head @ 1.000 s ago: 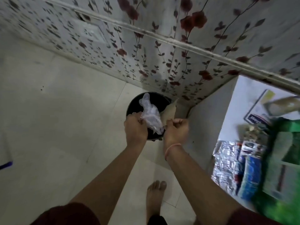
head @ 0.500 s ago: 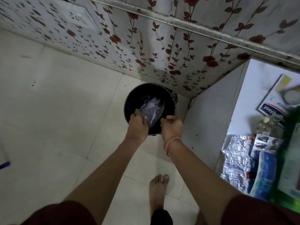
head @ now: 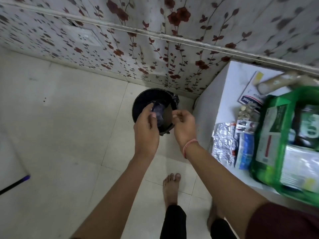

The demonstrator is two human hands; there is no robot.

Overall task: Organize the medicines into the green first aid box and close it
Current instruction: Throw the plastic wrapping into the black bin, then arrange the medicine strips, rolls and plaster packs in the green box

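The green first aid box (head: pixel 262 152) stands open on the white table (head: pixel 229 87) at the right, with packets inside it. Beside it lie silver blister strips (head: pixel 222 144), a blue packet (head: pixel 245 152), a small dark-printed card (head: pixel 245 125) and a clear pack of round tablets (head: pixel 245 112). Both hands are away from the table, over a black bin (head: pixel 143 100) on the floor. My left hand (head: pixel 146 128) and my right hand (head: pixel 183 130) have their fingers apart above a crumpled clear plastic wrapper (head: pixel 159 112) and a brown card (head: pixel 168 114) that sit in the bin.
A white plaster box (head: pixel 248 95) and a tan roll (head: pixel 276 81) lie at the back of the table by the flowered wall. My bare foot (head: pixel 170 187) stands on the tiled floor below the bin. A dark stick (head: pixel 15 183) lies at the left.
The plastic wrapper and the card were held above the bin; now both lie inside it, and my hands have loosened and spread. The view has swung towards the table.
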